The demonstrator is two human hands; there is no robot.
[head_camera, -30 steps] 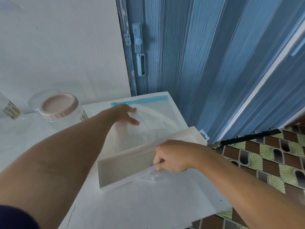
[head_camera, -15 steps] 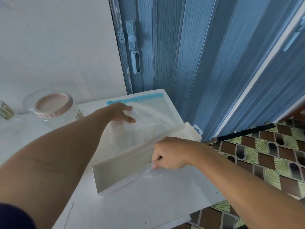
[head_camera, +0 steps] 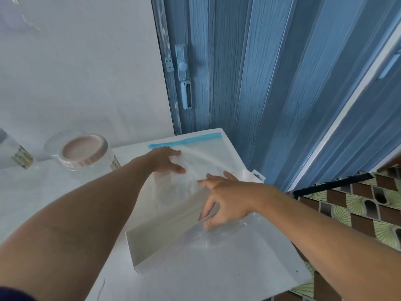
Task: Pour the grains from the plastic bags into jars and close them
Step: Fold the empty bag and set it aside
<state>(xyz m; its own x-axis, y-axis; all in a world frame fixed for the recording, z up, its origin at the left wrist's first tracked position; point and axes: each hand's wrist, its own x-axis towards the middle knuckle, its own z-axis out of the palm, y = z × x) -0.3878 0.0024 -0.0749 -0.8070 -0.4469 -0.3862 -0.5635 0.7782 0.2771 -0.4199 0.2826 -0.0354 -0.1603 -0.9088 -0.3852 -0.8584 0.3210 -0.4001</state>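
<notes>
Desk (head_camera: 54, 203): white surface under everything I am working on, running from the far left to the near right edge.
Folding door (head_camera: 271, 72): blue panels at the far right, with a pale latch (head_camera: 184, 83) on the edge next to the white wall.
Plastic bag (head_camera: 206, 157): clear, flat and, as far as I can see, without grains in it; it lies at the far right of the desk with its blue zip strip (head_camera: 184, 140) along the far edge, and its near part drapes into the box.
Box (head_camera: 138, 246): shallow, white, open-topped, near-centre on the desk.
Jar (head_camera: 84, 152): clear, pinkish lid on, far left of the bag; a second glass piece sits further left, cut by the frame.
Left hand (head_camera: 167, 159): my fingers are spread flat, pressing the bag near the zip.
Right hand (head_camera: 225, 200): fingers loosely extended over the bag at the box's far wall, gripping nothing.
</notes>
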